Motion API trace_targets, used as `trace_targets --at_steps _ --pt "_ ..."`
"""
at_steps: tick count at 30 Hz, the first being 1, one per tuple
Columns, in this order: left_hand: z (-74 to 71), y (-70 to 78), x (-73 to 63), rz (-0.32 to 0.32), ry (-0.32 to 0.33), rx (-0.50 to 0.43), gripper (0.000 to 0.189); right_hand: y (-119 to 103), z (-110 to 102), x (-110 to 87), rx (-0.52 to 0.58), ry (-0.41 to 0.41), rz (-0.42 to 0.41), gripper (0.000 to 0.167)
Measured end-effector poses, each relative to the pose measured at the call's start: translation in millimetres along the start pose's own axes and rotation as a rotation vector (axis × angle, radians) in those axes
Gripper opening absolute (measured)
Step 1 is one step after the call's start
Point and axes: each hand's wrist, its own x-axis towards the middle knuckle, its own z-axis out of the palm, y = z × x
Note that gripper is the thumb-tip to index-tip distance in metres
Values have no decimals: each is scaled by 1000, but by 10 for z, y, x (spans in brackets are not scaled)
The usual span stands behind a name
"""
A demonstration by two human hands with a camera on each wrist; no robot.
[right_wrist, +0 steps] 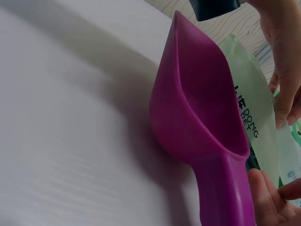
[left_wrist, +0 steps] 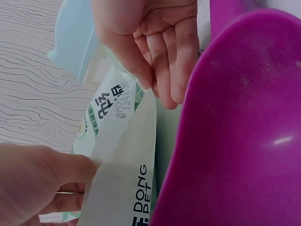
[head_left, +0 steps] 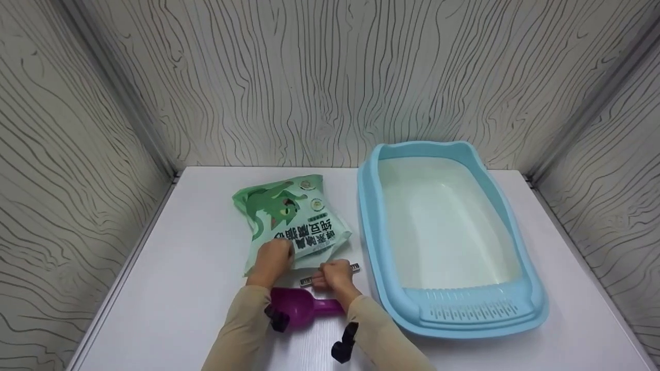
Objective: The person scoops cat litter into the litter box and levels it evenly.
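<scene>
A green and white bag of cat litter (head_left: 304, 211), printed with a green cat, lies on the table left of centre. My left hand (head_left: 273, 260) grips the bag's near edge on the left; in the left wrist view its thumb and fingers (left_wrist: 70, 172) pinch the film. With thumb and fingers my right hand (head_left: 335, 275) pinches the edge farther right, as the left wrist view (left_wrist: 160, 56) shows. Whether the bag is unsealed, I cannot tell. A purple scoop (head_left: 299, 307) lies just below both hands, partly hidden by the left wrist.
A light blue litter tray (head_left: 370, 226) with a slotted near end takes up the table's right side. Partly under my right hand is a narrow black-and-white strip (head_left: 306, 282). Wood-patterned panels (head_left: 309, 82) enclose the white table (head_left: 170, 268) at the back and sides.
</scene>
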Motion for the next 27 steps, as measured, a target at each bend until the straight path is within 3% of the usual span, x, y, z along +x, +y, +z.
trace_targets --at_steps 4,16,21,27 --pt "-2 3 3 -5 1 2 15 -16 10 9 4 18 37 20" --pt "-14 28 0 22 42 62 16 -24 16 -7 -32 47 32 26" --pt "-71 33 -2 48 102 86 16 -16 8 11 -43 44 18 26" --pt "-192 37 3 16 122 51 14 -7 -1 23 -49 40 9 24"
